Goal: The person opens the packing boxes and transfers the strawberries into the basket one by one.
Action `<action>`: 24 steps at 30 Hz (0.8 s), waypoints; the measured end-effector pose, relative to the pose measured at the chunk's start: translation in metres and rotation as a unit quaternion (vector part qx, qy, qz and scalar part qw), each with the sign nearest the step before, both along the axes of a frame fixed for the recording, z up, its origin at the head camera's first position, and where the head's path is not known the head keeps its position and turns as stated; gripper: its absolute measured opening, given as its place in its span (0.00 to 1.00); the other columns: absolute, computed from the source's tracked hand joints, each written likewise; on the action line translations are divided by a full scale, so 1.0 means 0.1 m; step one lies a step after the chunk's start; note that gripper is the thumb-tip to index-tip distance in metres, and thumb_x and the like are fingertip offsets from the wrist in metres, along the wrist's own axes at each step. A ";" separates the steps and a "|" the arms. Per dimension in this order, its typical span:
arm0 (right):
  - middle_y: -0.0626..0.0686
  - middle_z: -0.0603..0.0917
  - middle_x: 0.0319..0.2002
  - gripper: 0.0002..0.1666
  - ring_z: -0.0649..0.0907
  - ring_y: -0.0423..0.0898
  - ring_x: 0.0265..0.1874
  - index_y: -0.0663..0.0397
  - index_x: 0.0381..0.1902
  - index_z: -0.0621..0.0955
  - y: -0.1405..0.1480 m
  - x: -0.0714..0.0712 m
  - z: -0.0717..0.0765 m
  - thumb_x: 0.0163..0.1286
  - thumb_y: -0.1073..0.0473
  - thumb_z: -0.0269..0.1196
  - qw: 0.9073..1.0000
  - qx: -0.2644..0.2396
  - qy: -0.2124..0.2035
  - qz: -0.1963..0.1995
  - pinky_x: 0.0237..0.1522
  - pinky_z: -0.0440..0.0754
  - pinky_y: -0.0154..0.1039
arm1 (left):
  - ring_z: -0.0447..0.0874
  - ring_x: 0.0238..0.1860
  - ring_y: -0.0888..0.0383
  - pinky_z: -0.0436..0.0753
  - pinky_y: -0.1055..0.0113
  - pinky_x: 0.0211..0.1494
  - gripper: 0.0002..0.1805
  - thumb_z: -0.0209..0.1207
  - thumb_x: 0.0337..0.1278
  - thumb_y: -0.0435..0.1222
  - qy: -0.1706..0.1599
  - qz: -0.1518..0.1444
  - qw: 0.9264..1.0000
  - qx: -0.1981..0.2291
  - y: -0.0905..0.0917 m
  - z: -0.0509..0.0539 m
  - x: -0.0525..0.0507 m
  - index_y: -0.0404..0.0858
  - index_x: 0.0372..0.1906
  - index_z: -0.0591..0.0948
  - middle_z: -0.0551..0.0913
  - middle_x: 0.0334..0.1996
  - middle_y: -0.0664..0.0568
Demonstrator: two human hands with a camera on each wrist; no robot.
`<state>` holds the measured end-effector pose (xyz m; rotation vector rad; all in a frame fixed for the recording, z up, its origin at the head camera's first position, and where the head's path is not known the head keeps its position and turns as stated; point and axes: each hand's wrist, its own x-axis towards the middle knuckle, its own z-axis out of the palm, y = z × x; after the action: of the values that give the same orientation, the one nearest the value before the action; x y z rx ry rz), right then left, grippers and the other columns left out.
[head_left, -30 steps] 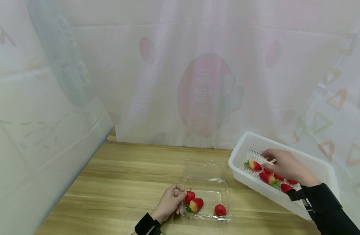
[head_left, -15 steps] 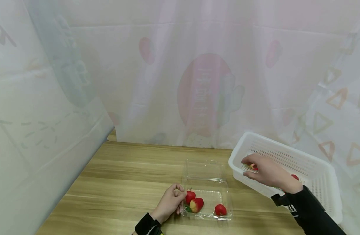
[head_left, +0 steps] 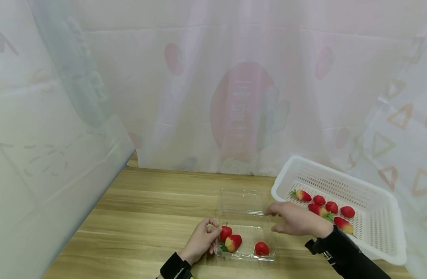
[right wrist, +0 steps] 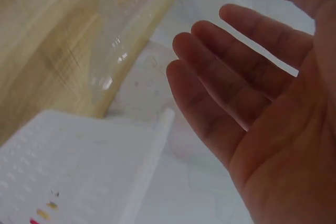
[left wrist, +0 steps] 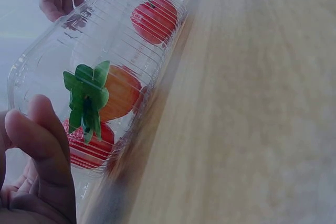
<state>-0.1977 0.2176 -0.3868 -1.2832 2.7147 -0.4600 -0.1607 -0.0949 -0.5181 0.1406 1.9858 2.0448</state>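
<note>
Left hand (head_left: pixel 201 238): curled at clear ribbed plastic box (head_left: pixel 249 234); grip unclear.
Right hand (head_left: pixel 297 221): hung empty, extended, near right rim.
Rounded red fruit (head_left: pixel 233 243): three lay boxed.
Gap: wood (head_left: pixel 291 250) separated white perforated basket (head_left: pixel 378 223).

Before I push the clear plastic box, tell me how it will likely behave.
The clear plastic box looks thin-walled, so it is probably light and flexible. Its open lid, folded back, may flop or drag. The round red fruit sitting apart inside might roll if pushed abruptly.

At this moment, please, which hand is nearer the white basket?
The right hand, by the near edge of the white basket; the left hand is farther off, left of the clear container.
</note>
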 end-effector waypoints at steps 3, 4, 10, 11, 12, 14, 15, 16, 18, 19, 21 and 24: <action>0.46 0.85 0.48 0.21 0.85 0.45 0.45 0.51 0.52 0.82 -0.08 0.01 -0.07 0.61 0.55 0.72 0.999 0.027 -0.016 0.016 0.47 0.85 0.39 | 0.68 0.10 0.67 0.73 0.76 0.13 0.13 0.58 0.69 0.37 0.001 0.001 1.000 -0.001 0.00 0.00 0.00 0.33 0.48 0.69 0.73 0.17 0.56; 0.46 0.85 0.47 0.21 0.84 0.44 0.45 0.50 0.51 0.83 -0.10 0.01 -0.10 0.61 0.55 0.72 0.999 0.035 -0.017 0.023 0.48 0.85 0.38 | 0.68 0.10 0.67 0.73 0.76 0.13 0.13 0.58 0.69 0.37 0.000 0.001 1.000 -0.001 0.00 0.00 0.00 0.33 0.48 0.69 0.73 0.17 0.56; 0.44 0.85 0.48 0.20 0.82 0.40 0.47 0.49 0.51 0.83 -0.24 0.02 -0.21 0.60 0.57 0.72 0.994 0.068 -0.064 0.050 0.50 0.83 0.37 | 0.68 0.10 0.66 0.73 0.76 0.14 0.14 0.58 0.69 0.37 -0.002 -0.002 1.000 -0.001 -0.01 0.00 0.00 0.33 0.48 0.69 0.73 0.17 0.56; 0.43 0.85 0.48 0.20 0.82 0.40 0.47 0.49 0.51 0.84 -0.27 0.03 -0.22 0.60 0.57 0.72 0.993 0.073 -0.074 0.050 0.51 0.83 0.37 | 0.68 0.10 0.66 0.73 0.76 0.14 0.14 0.58 0.69 0.37 -0.002 -0.002 1.000 -0.001 -0.01 0.00 0.00 0.33 0.48 0.69 0.73 0.17 0.56; 0.43 0.85 0.48 0.20 0.82 0.39 0.48 0.49 0.51 0.84 -0.29 0.03 -0.23 0.61 0.57 0.72 0.992 0.079 -0.084 0.050 0.52 0.82 0.37 | 0.68 0.10 0.66 0.73 0.75 0.14 0.14 0.58 0.69 0.37 -0.002 -0.002 1.000 -0.002 -0.01 -0.01 0.00 0.33 0.48 0.69 0.73 0.17 0.56; 0.41 0.84 0.49 0.20 0.82 0.39 0.50 0.47 0.51 0.84 -0.34 0.04 -0.25 0.60 0.56 0.72 0.990 0.093 -0.097 0.045 0.54 0.82 0.38 | 0.68 0.10 0.66 0.73 0.75 0.14 0.14 0.58 0.69 0.37 -0.002 -0.002 1.000 -0.004 -0.01 -0.01 -0.01 0.33 0.48 0.69 0.73 0.17 0.56; 0.41 0.84 0.49 0.20 0.82 0.39 0.50 0.47 0.51 0.84 -0.36 0.05 -0.25 0.59 0.56 0.73 0.989 0.099 -0.099 0.046 0.55 0.82 0.38 | 0.68 0.10 0.66 0.73 0.75 0.13 0.14 0.58 0.69 0.37 -0.001 -0.002 1.000 -0.005 -0.01 -0.01 -0.01 0.33 0.48 0.69 0.73 0.17 0.56; 0.41 0.84 0.49 0.20 0.82 0.39 0.50 0.46 0.50 0.84 -0.38 0.05 -0.26 0.58 0.57 0.73 0.988 0.106 -0.099 0.048 0.55 0.82 0.38 | 0.68 0.10 0.66 0.73 0.75 0.13 0.14 0.58 0.69 0.37 -0.001 -0.002 1.000 -0.006 -0.01 -0.01 -0.01 0.33 0.48 0.69 0.73 0.17 0.56; 0.40 0.85 0.49 0.20 0.82 0.37 0.50 0.46 0.49 0.84 -0.42 0.06 -0.28 0.57 0.58 0.73 0.987 0.121 -0.092 0.056 0.54 0.82 0.37 | 0.68 0.10 0.66 0.73 0.75 0.13 0.14 0.58 0.69 0.37 0.000 -0.001 1.000 -0.006 -0.01 -0.02 -0.01 0.33 0.48 0.69 0.73 0.17 0.56; 0.40 0.85 0.48 0.20 0.82 0.37 0.49 0.45 0.48 0.85 -0.44 0.05 -0.29 0.57 0.59 0.73 0.986 0.129 -0.088 0.061 0.53 0.82 0.35 | 0.68 0.10 0.66 0.73 0.75 0.13 0.14 0.58 0.69 0.37 0.000 0.000 1.000 -0.007 -0.01 -0.02 -0.01 0.33 0.48 0.69 0.73 0.17 0.56; 0.39 0.85 0.46 0.19 0.81 0.35 0.46 0.45 0.47 0.85 -0.47 0.05 -0.32 0.56 0.62 0.73 0.983 0.148 -0.078 0.078 0.51 0.81 0.32 | 0.68 0.10 0.66 0.73 0.75 0.13 0.14 0.58 0.69 0.37 0.000 0.000 1.000 -0.006 -0.01 -0.02 -0.01 0.33 0.48 0.69 0.73 0.17 0.56; 0.38 0.85 0.42 0.21 0.80 0.32 0.42 0.43 0.45 0.85 -0.53 0.03 -0.35 0.53 0.66 0.73 0.977 0.175 -0.075 0.098 0.48 0.80 0.28 | 0.67 0.10 0.66 0.72 0.76 0.13 0.14 0.58 0.69 0.37 0.000 0.000 1.000 -0.005 -0.01 -0.02 -0.01 0.33 0.49 0.69 0.73 0.17 0.56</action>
<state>-0.1946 0.1643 -0.4222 -1.3362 2.3765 -0.0507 -0.1620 -0.0954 -0.5203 0.1393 1.9964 2.0334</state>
